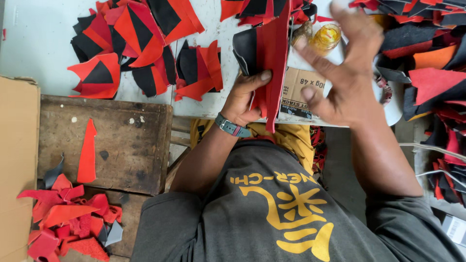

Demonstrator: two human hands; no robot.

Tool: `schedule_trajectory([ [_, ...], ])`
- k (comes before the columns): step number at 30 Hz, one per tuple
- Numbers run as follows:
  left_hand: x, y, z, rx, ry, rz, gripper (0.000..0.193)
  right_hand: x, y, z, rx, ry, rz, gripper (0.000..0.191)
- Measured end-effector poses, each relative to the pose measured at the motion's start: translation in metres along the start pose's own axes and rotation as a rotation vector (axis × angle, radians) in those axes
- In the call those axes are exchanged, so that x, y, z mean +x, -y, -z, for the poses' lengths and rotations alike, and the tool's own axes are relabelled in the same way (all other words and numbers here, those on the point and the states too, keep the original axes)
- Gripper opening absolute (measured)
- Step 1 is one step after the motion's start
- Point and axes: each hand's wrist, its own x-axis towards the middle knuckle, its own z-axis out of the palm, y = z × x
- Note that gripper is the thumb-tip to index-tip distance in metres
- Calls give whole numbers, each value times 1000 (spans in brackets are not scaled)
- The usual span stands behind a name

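We see a red and black cut piece [269, 53] standing on edge over the white surface [34, 43], pinched by our left hand [245, 99]. Our right hand [340, 73] hovers beside it, blurred, fingers spread, empty. A glue jar [326, 38] sits behind, cut pieces [141, 43] scattered around.

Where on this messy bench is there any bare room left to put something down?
Bare tabletop shows at the far left, beside the red-and-black pieces. The wooden board is mostly bare around one red strip. The right side is crowded with scraps.
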Motion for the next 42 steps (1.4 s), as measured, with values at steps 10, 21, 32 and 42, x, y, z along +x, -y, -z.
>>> schedule_trajectory([
  [10,12,-3,17,-39,-60,3,37,-49,25,-20,326,83,-19,59],
  [21,13,-8,11,244,-146,-271,32,-48,25,-20,296,83,-30,57],
  [32,15,-8,15,37,-157,-126,30,-52,24,-32,510,-6,-174,60],
  [42,12,-12,5,30,-122,-95,35,-51,25,-31,304,-99,-2,58],
])
